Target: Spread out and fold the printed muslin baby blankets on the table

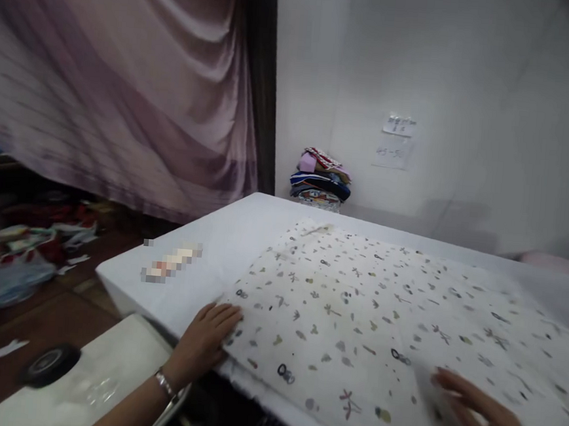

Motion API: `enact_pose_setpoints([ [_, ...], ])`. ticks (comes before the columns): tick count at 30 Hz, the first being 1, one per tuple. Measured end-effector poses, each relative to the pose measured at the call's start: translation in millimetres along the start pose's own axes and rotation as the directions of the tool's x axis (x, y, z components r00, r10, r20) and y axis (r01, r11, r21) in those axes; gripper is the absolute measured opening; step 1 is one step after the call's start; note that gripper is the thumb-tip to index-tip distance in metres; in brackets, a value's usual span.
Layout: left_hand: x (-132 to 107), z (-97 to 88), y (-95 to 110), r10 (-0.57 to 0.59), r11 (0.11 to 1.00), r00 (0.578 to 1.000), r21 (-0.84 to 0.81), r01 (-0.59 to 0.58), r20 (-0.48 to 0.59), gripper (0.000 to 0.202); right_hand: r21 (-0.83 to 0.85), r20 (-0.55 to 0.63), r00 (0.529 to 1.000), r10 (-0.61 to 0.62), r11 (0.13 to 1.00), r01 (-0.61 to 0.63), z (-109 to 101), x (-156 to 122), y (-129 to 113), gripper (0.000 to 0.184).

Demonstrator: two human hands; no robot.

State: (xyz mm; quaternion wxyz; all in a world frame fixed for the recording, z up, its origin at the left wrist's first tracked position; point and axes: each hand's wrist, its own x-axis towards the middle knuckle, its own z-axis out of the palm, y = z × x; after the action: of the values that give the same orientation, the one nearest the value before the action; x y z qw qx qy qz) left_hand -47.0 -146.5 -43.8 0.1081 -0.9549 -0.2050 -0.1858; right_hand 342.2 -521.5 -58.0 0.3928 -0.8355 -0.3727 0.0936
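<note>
A white cloth with small scattered prints [355,310] lies spread flat over a white table [223,234]. My left hand [205,341] rests palm down on the cloth's near left corner, fingers together and stretched out. My right hand [487,419] lies flat on the cloth at the lower right, fingers spread and blurred by motion. Neither hand holds anything.
A stack of folded colourful fabrics [320,180] sits at the table's far edge against the white wall. A mauve curtain [127,82] hangs to the left. Scraps and bags [19,258] litter the brown floor. A white surface with a black round object [50,364] stands at lower left.
</note>
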Motion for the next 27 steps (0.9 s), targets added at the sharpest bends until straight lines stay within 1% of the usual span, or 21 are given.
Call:
enact_pose_setpoints([
  [1,-1.5,-1.3,-0.8,-0.045,0.999,0.999,0.003,0.045,0.013,0.054,0.029,0.172,0.984,-0.038,0.999,0.033,21.4,4.5,-21.0,0.043],
  [2,-3.0,-2.4,-1.6,-0.1,0.995,0.995,0.008,0.1,0.021,0.052,0.033,0.299,0.95,-0.09,0.996,0.084,41.6,7.5,-44.6,0.045],
  [3,-4.2,-3.4,-2.2,-0.165,0.986,0.986,0.01,0.165,0.024,0.05,0.035,0.408,0.902,-0.143,0.989,0.141,59.9,9.5,-69.7,0.044],
  [4,-4.9,-4.3,-2.1,-0.24,0.971,0.97,0.004,0.24,0.026,0.049,0.054,0.481,0.85,-0.216,0.975,0.217,75.8,10.9,-95.4,0.044],
  [5,-5.0,-5.2,-1.2,-0.323,0.946,0.946,-0.015,0.324,0.025,0.048,0.078,0.548,0.783,-0.294,0.95,0.302,89.5,12.3,-120.8,0.044],
  [6,-4.4,-5.9,0.5,-0.412,0.91,0.911,-0.046,0.412,0.023,0.046,0.103,0.602,0.712,-0.362,0.919,0.38,101.5,14.0,-144.9,0.046],
  [7,-3.2,-6.5,2.8,-0.498,0.863,0.867,-0.087,0.498,0.021,0.044,0.124,0.632,0.652,-0.42,0.884,0.45,112.6,16.1,-167.2,0.05],
  [8,-1.4,-7.0,5.4,-0.581,0.805,0.814,-0.135,0.578,0.021,0.043,0.134,0.651,0.602,-0.462,0.851,0.508,123.5,18.6,-187.3,0.055],
  [9,0.7,-7.5,8.0,-0.659,0.736,0.751,-0.186,0.651,0.025,0.045,0.139,0.659,0.567,-0.494,0.821,0.554,134.7,21.3,-205.0,0.06],
  [10,3.0,-7.7,10.3,-0.73,0.657,0.682,-0.235,0.717,0.041,0.047,0.135,0.661,0.545,-0.516,0.796,0.59,146.5,24.0,-220.0,0.064],
  [12,7.4,-7.2,13.2,-0.829,0.493,0.548,-0.319,0.809,0.109,0.053,0.095,0.664,0.527,-0.53,0.759,0.644,171.5,28.7,-241.8,0.072],
  [13,9.2,-6.2,13.8,-0.855,0.42,0.497,-0.363,0.832,0.151,0.055,0.061,0.668,0.528,-0.524,0.746,0.663,184.0,30.7,-248.5,0.074],
  [14,10.7,-4.5,14.0,-0.865,0.355,0.464,-0.419,0.836,0.194,0.055,0.026,0.675,0.532,-0.512,0.736,0.676,195.7,32.7,-252.6,0.074],
  [15,12.0,-2.1,13.7,-0.863,0.294,0.448,-0.49,0.821,0.233,0.054,0.001,0.679,0.536,-0.501,0.731,0.683,206.2,34.8,-254.2,0.07],
  [17,14.1,4.0,12.7,-0.848,0.158,0.445,-0.663,0.732,0.289,0.052,0.008,0.677,0.543,-0.496,0.743,0.669,222.1,39.2,-251.8,0.06],
  [19,15.7,9.9,11.0,-0.842,0.029,0.44,-0.789,0.614,0.312,0.048,0.105,0.651,0.543,-0.531,0.771,0.628,230.0,43.6,-245.6,0.051],
  [20,16.4,12.0,9.8,-0.849,-0.009,0.429,-0.822,0.57,0.307,0.045,0.169,0.633,0.54,-0.555,0.78,0.603,231.3,45.4,-242.3,0.047],
  [21,16.9,13.3,8.2,-0.86,-0.024,0.417,-0.84,0.542,0.293,0.042,0.228,0.615,0.538,-0.576,0.783,0.578,231.4,46.8,-239.5,0.043],
  [23,17.4,13.6,3.9,-0.886,-0.014,0.392,-0.86,0.51,0.247,0.035,0.309,0.588,0.537,-0.605,0.781,0.543,229.3,48.2,-235.8,0.04],
  [25,17.0,11.8,-2.0,-0.903,-0.001,0.379,-0.882,0.471,0.203,0.028,0.33,0.576,0.532,-0.621,0.772,0.543,226.9,47.7,-234.6,0.042],
  [27,15.8,9.6,-9.2,-0.906,-0.024,0.373,-0.903,0.43,0.201,0.023,0.316,0.595,0.499,-0.63,0.754,0.576,225.5,46.2,-235.0,0.047],
])
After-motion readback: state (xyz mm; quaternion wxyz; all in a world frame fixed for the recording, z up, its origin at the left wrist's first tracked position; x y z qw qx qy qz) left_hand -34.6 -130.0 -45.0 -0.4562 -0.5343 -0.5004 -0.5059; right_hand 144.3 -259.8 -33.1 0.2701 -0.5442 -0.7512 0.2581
